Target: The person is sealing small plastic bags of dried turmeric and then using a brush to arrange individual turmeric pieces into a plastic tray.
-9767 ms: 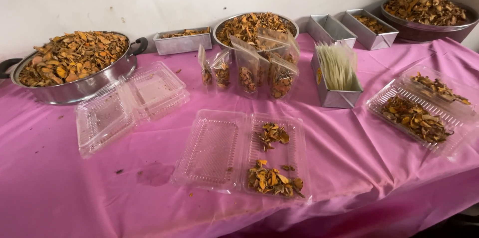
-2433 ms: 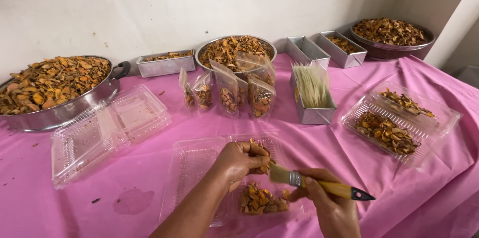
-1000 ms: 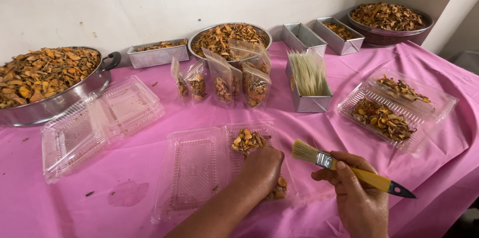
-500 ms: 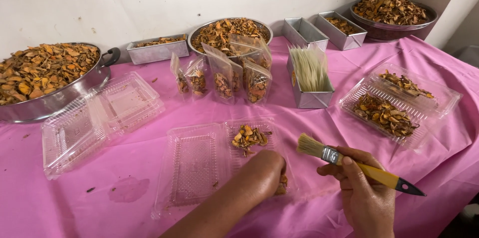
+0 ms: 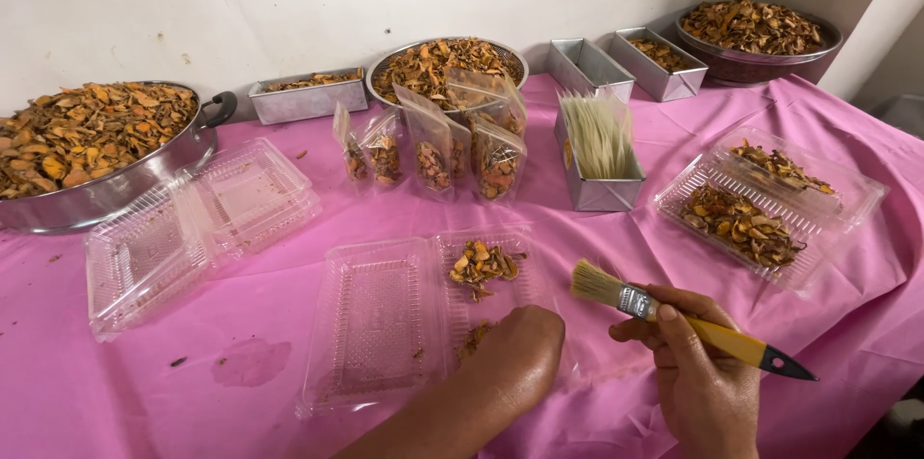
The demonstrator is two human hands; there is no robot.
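right hand (image 5: 703, 377) closed around yellow-handled brush (image 5: 674, 317), bristles aimed left, raised just right of the tray | left hand (image 5: 515, 353) curled knuckles-up inside open clear tray (image 5: 385, 324), its grasp hidden, over orange-brown dried slices (image 5: 483, 264) | 5 filled pouches (image 5: 433, 146) stand behind, pink cloth (image 5: 241, 392) beneath

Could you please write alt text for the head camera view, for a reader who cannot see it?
Seen from above, a person's right hand holds a yellow-handled paintbrush while the left hand rests in an open clear clamshell tray of dried orange slices on a pink tablecloth. Behind stand small filled pouches, metal pans and more trays.
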